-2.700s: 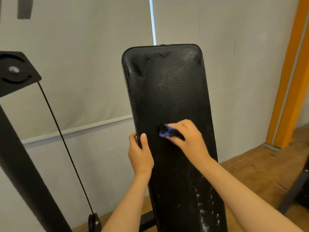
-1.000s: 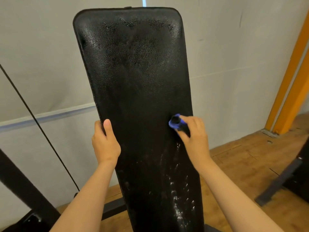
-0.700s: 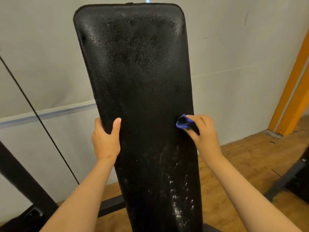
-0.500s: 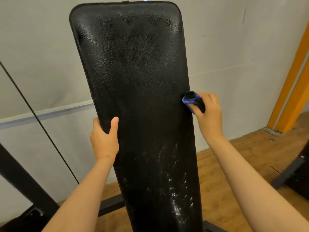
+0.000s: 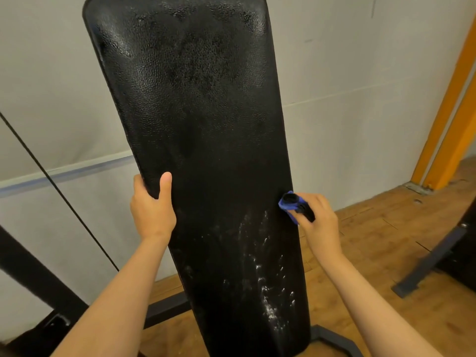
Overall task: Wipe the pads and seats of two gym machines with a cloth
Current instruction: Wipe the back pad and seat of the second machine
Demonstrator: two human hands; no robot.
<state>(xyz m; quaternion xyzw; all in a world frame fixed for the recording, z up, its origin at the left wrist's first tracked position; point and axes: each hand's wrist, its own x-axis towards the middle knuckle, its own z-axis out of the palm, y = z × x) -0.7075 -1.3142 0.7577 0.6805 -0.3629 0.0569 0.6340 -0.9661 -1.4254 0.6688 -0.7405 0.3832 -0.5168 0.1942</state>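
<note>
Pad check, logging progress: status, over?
Left hand grips pad edge. Right hand holds cloth at right edge. White streaks low on pad. Nothing blocking.

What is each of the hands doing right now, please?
Left hand: grips the left edge of the pad, thumb on its front.
Right hand: holds a blue cloth at the pad's right edge.

The pad stands before me, the wall behind it. My left hand grips its left edge, thumb on the face. My right hand holds the cloth against its right edge, about level with the left. A cable slants down left of the pad. At far right a post meets the floor.
</note>
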